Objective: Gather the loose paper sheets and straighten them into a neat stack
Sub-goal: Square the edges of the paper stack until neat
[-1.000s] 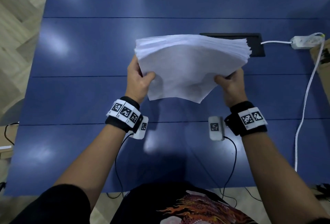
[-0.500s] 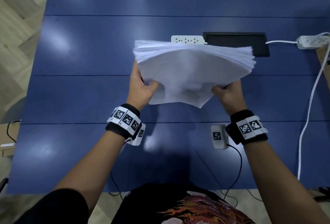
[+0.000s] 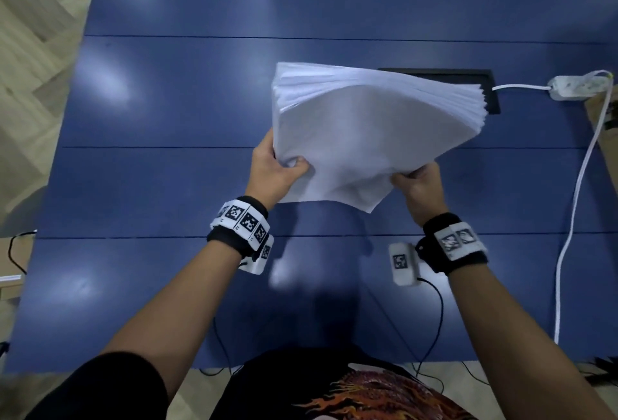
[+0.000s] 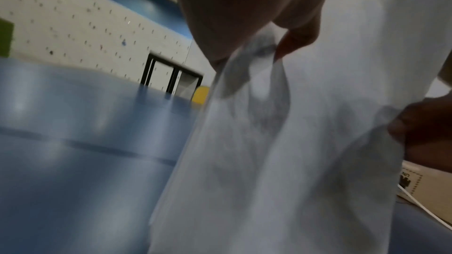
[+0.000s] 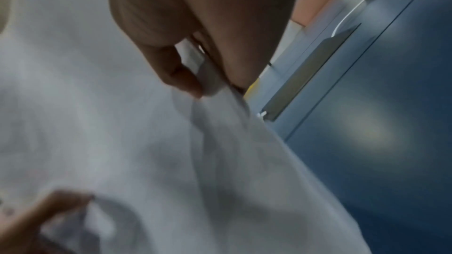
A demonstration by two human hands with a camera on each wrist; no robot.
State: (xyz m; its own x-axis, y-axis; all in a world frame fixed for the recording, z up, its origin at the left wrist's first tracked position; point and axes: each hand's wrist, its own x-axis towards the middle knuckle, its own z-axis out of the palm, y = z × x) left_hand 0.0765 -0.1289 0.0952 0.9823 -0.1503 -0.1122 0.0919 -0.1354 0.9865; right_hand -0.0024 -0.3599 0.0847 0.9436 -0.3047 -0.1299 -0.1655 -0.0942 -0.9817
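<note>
Above the desk (image 3: 167,185), the paper sheets (image 3: 368,125) sag, limp and probably slippery. Left hand (image 3: 272,173) and right hand (image 3: 419,187) pinch its 2 near corners; gripping the side edges would hold better.

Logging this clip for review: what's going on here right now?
A person holds a thick sheaf of white paper sheets above the blue table, left hand and right hand each pinching a near corner. The far edges are fanned and uneven, so the stack is not yet squared.
</note>
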